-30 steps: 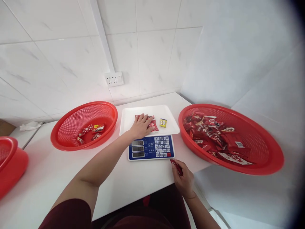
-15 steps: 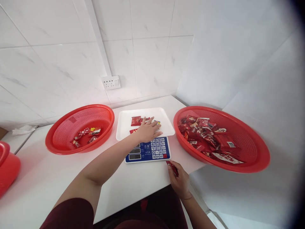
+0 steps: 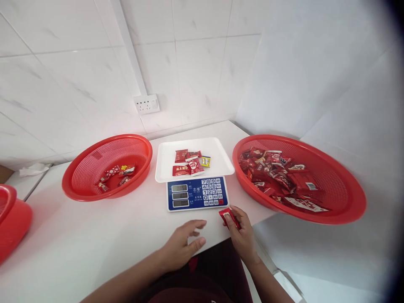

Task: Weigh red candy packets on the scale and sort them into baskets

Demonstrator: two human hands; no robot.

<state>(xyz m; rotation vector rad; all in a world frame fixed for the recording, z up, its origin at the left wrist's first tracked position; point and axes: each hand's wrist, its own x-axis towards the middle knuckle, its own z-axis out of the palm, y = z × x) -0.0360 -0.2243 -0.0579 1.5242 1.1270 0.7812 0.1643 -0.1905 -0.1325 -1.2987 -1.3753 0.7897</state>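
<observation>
My right hand [image 3: 242, 235] grips a red snack packet [image 3: 229, 217] between thumb and fingers, just below the right corner of a digital scale [image 3: 196, 206]. My left hand [image 3: 184, 245], its fingers apart and nothing in them, is over the table's front part, left of the packet. On the scale's white tray [image 3: 164, 162] lie several small red packets [image 3: 196, 166] and one yellow packet [image 3: 205, 161], close together near the middle. The scale's blue panel has number keys and three small displays.
To the right a large red basket [image 3: 345, 198] holds many mostly red packets and reaches past the table's edge. A second red basket [image 3: 75, 179] at left has several packets in it. Part of another red container [image 3: 14, 227] shows at far left. A wall socket [image 3: 147, 104] is behind.
My left hand has left the tray and come back toward the table's front edge, uncovering the packets there. The right hand still has its packet, now raised slightly and showing more of its face.
</observation>
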